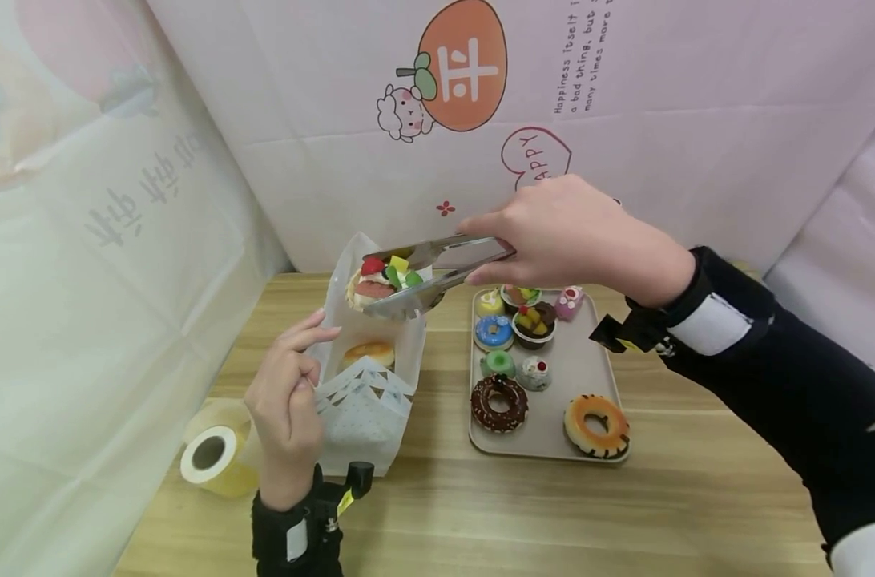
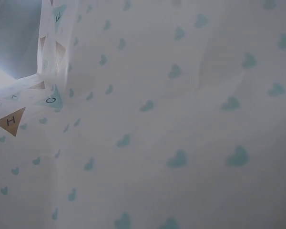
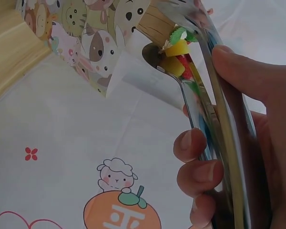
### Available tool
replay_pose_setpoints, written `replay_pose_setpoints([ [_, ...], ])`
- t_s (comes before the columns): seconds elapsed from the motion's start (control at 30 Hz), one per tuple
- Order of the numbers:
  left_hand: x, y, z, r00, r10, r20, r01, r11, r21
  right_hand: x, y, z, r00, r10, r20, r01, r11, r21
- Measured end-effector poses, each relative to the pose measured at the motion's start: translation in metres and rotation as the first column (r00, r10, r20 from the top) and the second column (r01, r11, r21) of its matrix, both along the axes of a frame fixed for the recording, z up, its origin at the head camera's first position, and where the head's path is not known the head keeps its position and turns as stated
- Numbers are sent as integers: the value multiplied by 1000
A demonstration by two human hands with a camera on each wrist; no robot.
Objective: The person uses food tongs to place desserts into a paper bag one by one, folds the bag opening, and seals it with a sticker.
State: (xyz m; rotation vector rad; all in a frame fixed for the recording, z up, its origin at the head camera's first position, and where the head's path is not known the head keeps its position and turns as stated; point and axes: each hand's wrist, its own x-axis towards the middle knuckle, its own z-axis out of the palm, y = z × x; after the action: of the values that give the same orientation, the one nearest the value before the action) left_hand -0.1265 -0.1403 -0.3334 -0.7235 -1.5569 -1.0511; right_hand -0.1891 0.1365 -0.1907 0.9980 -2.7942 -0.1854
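Note:
My right hand [image 1: 553, 232] grips metal tongs [image 1: 407, 304]. A toy cake [image 1: 372, 289] topped with red, yellow and green fruit pieces sits between the tong ends, above the mouth of a white paper bag [image 1: 365, 421]. Inside the bag lies a golden bun [image 1: 372, 353]. Beside the bag's left edge is my left hand [image 1: 286, 401], its upper fingers extended and the others bent; whether it touches the paper is unclear. Printed hearts on the bag [image 2: 148, 119] fill the left wrist view, where no hand shows. The right wrist view shows fingers [image 3: 200, 174] wrapped around the tongs.
Right of the bag, a beige tray [image 1: 560, 393] carries several toy sweets, among them a chocolate doughnut [image 1: 498, 403] and a golden ring [image 1: 596, 426]. A roll of clear tape [image 1: 208, 457] lies left of the bag. Printed cloth [image 1: 322, 160] hangs behind the wooden table [image 1: 481, 513].

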Motion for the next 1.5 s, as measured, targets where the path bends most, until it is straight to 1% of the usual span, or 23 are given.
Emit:
replay_pose_setpoints([
  [0.13,-2,1,0,1000,-8,-10,8,1000,-3,-2,-6,2,1000,4,11,-4,999,32],
  [0.33,-2,0,0,1000,-10,-10,10,1000,-2,-5,-15,6,1000,22,0,-22,997,76],
  [0.43,-2,0,0,1000,-8,-9,8,1000,-7,-6,-21,7,1000,16,22,-19,994,109],
  [0.53,-2,-1,0,1000,-8,-5,8,1000,-17,-5,-28,7,999,28,42,-34,991,133],
  [0.77,-1,-1,1,1000,13,-3,-13,1000,-19,-5,-42,3,998,56,28,-61,979,197],
  [0.97,1,1,1,998,60,20,-60,998,0,-6,-48,-6,996,85,5,-84,968,238],
  [1.07,1,2,1,997,77,21,-78,997,12,-7,-50,-10,996,92,-2,-89,964,249],
  [1.27,0,2,1,997,77,13,-77,997,21,-10,-52,-17,995,97,-8,-92,963,255],
  [1.4,-1,2,1,998,70,5,-70,997,21,-12,-55,-18,994,107,-25,-98,964,248],
  [1.5,-1,2,0,997,71,5,-71,997,20,-12,-59,-17,995,94,-12,-88,961,262],
])
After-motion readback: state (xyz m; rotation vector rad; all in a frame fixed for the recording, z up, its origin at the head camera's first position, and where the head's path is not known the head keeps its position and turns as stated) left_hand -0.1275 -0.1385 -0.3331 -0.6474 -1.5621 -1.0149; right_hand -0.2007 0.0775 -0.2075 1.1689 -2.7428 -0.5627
